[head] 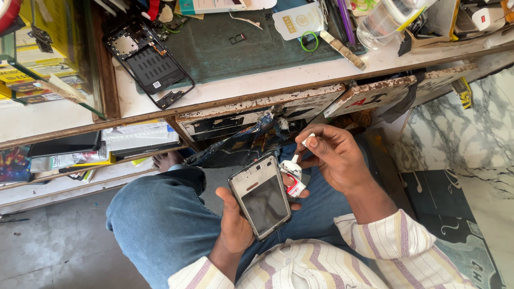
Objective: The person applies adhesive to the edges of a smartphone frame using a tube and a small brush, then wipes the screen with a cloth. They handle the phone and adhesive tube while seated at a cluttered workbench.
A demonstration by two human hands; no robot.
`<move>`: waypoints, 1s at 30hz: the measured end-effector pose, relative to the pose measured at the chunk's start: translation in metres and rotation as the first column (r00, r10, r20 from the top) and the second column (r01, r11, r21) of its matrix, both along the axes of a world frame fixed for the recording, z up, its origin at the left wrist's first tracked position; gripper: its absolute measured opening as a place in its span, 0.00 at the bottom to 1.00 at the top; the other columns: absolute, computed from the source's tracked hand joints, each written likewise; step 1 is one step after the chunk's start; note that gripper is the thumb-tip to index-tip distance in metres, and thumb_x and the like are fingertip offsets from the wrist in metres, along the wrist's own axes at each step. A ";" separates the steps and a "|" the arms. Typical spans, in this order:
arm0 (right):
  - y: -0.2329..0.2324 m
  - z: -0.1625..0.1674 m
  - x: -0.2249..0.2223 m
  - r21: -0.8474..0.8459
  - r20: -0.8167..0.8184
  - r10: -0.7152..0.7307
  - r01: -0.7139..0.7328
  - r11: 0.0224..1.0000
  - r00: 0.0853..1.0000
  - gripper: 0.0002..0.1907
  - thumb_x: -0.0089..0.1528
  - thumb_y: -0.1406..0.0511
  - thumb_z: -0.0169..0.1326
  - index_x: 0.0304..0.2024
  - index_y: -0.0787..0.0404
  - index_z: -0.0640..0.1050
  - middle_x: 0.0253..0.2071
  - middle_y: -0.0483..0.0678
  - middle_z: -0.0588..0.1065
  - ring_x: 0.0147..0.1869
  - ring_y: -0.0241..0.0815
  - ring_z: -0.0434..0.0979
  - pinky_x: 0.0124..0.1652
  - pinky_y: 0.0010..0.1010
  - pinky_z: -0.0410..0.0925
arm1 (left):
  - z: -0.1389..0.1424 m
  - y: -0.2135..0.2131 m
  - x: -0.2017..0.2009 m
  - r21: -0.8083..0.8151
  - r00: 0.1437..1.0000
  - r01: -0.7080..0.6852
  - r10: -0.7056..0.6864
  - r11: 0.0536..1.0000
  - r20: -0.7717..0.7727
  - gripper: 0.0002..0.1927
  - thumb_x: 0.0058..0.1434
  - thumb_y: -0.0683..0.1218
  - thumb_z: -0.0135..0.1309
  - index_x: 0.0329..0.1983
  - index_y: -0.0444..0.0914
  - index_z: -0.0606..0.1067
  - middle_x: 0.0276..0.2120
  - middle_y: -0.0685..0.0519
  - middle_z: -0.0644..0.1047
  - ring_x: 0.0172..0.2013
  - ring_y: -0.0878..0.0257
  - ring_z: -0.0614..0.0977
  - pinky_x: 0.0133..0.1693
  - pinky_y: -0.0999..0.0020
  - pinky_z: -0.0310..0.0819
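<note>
My left hand (235, 225) holds a phone front frame with a dark screen (261, 196) over my lap, and its fingertips also pinch a small white and red glue tube (292, 179) against the frame's right edge. My right hand (334, 155) is just above the tube's nozzle. Its thumb and forefinger grip a small white cap (308, 140). A second phone body (148, 61), opened with its insides showing, lies on the green mat (235, 51) on the bench.
The worn bench edge (257, 104) and a half-open drawer (375, 96) are just beyond my hands. Tools, a clear plastic bottle (383, 21) and packets crowd the back of the bench. Booklets sit on a lower shelf (107, 144) at left. Marble floor lies at right.
</note>
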State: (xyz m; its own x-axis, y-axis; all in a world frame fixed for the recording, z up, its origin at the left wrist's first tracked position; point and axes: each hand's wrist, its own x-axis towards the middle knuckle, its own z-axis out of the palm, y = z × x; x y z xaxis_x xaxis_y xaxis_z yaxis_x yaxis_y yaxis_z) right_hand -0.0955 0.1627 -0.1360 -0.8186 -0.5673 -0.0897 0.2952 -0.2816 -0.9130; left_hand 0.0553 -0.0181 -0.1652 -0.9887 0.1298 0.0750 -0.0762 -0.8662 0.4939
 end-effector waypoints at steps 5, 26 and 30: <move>0.000 0.001 0.000 0.042 -0.015 0.007 -0.007 0.999 1.000 0.09 0.68 0.67 0.56 0.45 0.68 0.80 0.38 0.50 0.79 0.42 0.39 0.82 0.41 0.34 0.81 | 0.004 -0.001 0.000 -0.017 1.000 0.002 -0.001 1.000 0.004 0.57 0.61 0.81 0.25 0.73 0.31 0.60 0.61 0.36 0.72 0.60 0.39 0.78 0.58 0.49 0.77; 0.005 0.008 -0.007 0.128 -0.110 0.125 -0.110 0.986 0.986 0.11 0.68 0.64 0.57 0.46 0.68 0.80 0.38 0.49 0.79 0.42 0.38 0.82 0.39 0.30 0.80 | -0.003 -0.001 0.001 -0.057 1.000 0.014 -0.013 0.998 0.007 0.57 0.61 0.81 0.25 0.74 0.32 0.59 0.60 0.37 0.72 0.58 0.40 0.79 0.55 0.48 0.79; 0.006 0.007 -0.007 0.130 -0.095 0.126 -0.113 0.985 0.987 0.11 0.68 0.65 0.56 0.45 0.68 0.80 0.38 0.49 0.79 0.42 0.37 0.82 0.38 0.30 0.80 | -0.003 -0.001 0.002 -0.061 1.000 0.012 -0.010 0.998 0.023 0.57 0.60 0.81 0.24 0.74 0.33 0.58 0.60 0.37 0.72 0.58 0.40 0.79 0.55 0.49 0.79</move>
